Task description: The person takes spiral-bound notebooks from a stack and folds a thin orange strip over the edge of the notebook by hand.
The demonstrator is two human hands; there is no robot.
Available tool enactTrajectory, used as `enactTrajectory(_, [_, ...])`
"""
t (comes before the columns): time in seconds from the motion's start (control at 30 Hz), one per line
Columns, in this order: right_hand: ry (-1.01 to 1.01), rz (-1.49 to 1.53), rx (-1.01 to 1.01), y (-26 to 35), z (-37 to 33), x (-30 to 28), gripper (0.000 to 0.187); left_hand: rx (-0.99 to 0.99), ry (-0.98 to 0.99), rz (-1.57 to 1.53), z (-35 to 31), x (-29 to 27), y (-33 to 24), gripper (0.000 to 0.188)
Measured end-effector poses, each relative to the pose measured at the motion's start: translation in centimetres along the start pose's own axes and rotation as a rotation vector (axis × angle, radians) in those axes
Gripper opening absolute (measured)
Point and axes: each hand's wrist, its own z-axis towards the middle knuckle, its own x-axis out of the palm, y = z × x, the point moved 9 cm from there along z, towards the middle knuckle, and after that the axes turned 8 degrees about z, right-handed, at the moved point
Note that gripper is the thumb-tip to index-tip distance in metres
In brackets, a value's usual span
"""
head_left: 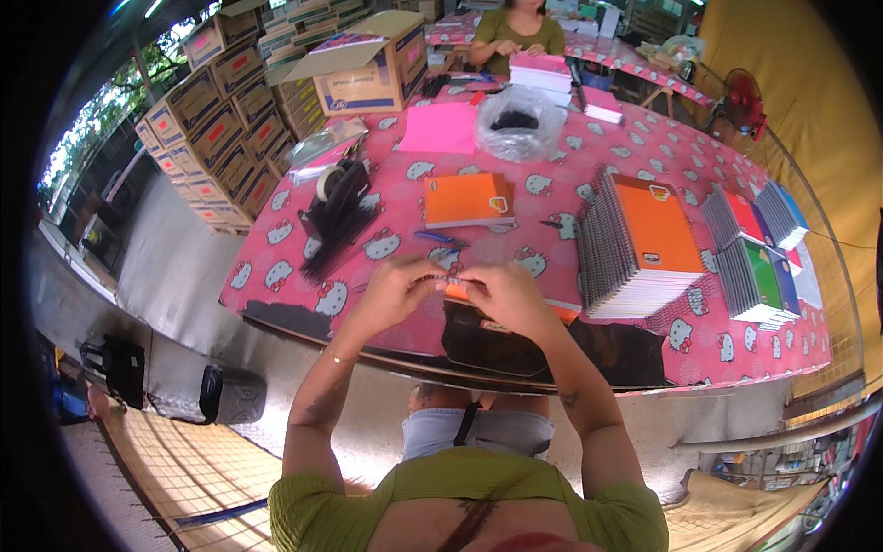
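Left hand: we see our left hand [405,281] bent in at the near edge, thumb and fingers pinched together on the end of a wire coil.
Right hand: our right hand [501,293] meets it just beside, fingertips closed on the same coil; we cannot tell how hard either presses.
Notebook in work: the orange notebook [455,291] sits between and under our hands at the table's front, mostly covered by them.
Black patch: we have a glossy black sheet [501,345] along the table edge, just below the hands.
Ahead: blue-handled pliers [440,239] lie near our fingers, and beyond them an orange pad [464,198] lies flat.
Left side: a black tape dispenser [336,198] stands near a dark bundle of coils [342,241].
Right side: we find a tall stack of orange spiral notebooks [653,225], with a green-covered stack [759,283] farther out.
Far side: a clear plastic bag [543,138] rests near a pink sheet [437,127]; past it a co-worker [497,41] has both hands near a pink-topped stack [541,78].
Cloth: under it all spreads the pink patterned tablecloth [395,198].
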Motion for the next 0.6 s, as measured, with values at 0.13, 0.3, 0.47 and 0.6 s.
enactTrajectory(0.13, [0.019, -0.04, -0.01, 0.7, 0.2, 0.0, 0.014, -0.089, 0.052, -0.032, 0.0, -0.1, -0.1, 0.019])
enactTrajectory(0.3, [-0.002, -0.079, -0.051, 0.8, -0.1, 0.0, 0.014, -0.118, 0.073, -0.017, 0.0, 0.1, 0.2, 0.022])
enactTrajectory(0.47, [-0.129, -0.277, -0.143, 3.3, -2.4, -2.3, 0.018, 0.025, 0.08, 0.238, 0.2, 1.2, -1.4, 0.024])
enactTrajectory(0.6, [-0.098, -0.273, -0.032, 1.3, -3.5, -2.0, 0.015, 0.099, 0.007, 0.222, 0.6, 1.4, -2.5, 0.027])
